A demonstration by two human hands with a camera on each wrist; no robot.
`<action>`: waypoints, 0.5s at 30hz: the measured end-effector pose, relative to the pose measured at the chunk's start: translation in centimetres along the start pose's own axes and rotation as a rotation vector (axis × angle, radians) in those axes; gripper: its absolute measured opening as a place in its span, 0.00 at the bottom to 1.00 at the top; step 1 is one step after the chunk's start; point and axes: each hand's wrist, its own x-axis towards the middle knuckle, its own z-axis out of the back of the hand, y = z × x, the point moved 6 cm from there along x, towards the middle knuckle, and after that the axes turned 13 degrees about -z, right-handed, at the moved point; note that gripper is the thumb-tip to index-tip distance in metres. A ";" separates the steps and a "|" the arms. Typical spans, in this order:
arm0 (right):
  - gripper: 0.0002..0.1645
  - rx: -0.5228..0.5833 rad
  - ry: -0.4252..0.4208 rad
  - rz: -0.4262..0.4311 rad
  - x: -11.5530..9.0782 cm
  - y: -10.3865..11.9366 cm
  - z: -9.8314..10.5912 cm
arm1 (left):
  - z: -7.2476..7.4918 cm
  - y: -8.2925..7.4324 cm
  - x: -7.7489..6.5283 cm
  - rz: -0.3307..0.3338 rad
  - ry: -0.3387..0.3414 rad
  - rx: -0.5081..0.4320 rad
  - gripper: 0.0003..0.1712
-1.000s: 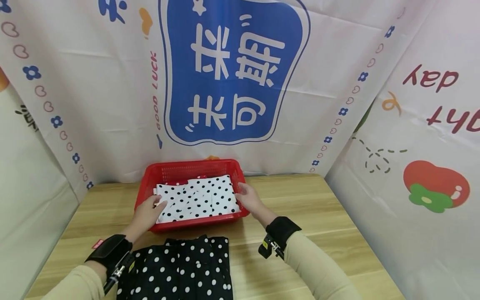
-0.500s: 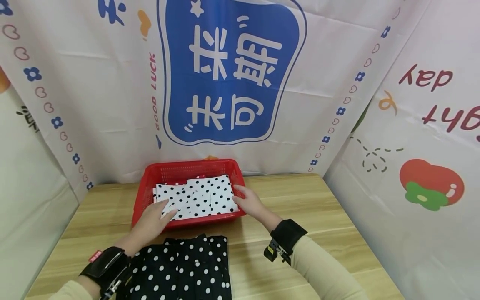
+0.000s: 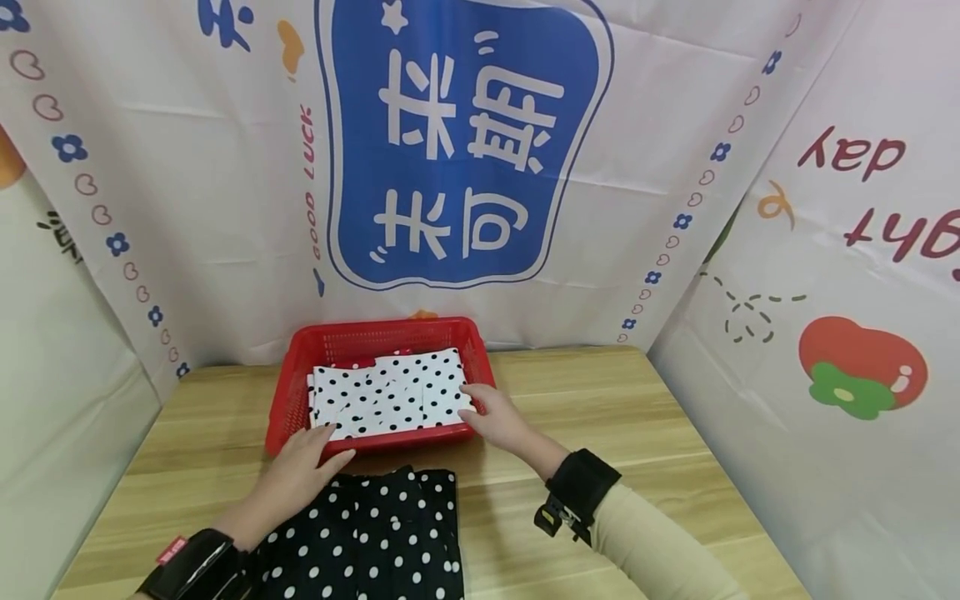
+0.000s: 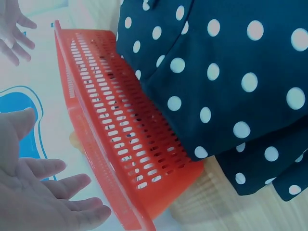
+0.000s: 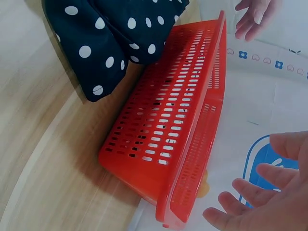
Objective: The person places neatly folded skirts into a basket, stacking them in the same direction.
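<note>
A red plastic basket [image 3: 285, 400] with slotted walls stands at the back of the table. Folded white cloth with black dots [image 3: 390, 396] lies inside it. My left hand [image 3: 303, 467] is over the basket's front left corner, fingers spread and holding nothing. At the front right corner is my right hand [image 3: 495, 421], its fingers loosely extended near the rim. Black cloth with white dots [image 3: 375, 542] lies folded on the table in front of the basket, partly under my left forearm. In the left wrist view this black cloth [image 4: 231, 77] fills the upper right, beside the slotted wall.
The wooden table [image 3: 600, 433] reaches to printed white curtains [image 3: 637, 125] at the back and sides. A bit of red cloth [image 3: 352, 364] shows behind the white cloth in the basket. Each wrist wears a black strap [image 3: 585, 483] with a small camera.
My left hand has drawn back from the white cloth toward the basket's front corner. My right hand has come slightly down and nearer along the right rim. The cloths look unchanged.
</note>
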 end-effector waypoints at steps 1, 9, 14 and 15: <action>0.27 -0.012 -0.004 0.009 -0.1 0.0 0.0 | -0.1 -0.1 -0.2 -0.002 0.001 0.000 0.38; 0.26 -0.058 -0.001 0.037 -1.2 0.7 -0.4 | -1.1 -0.3 -1.4 0.023 0.034 0.012 0.41; 0.27 -0.091 0.012 0.032 -1.7 0.6 -0.9 | -1.5 -0.2 -1.9 0.039 0.046 0.000 0.41; 0.27 -0.099 0.012 0.029 -1.8 0.6 -1.0 | -1.5 -0.2 -2.0 0.045 0.050 -0.009 0.42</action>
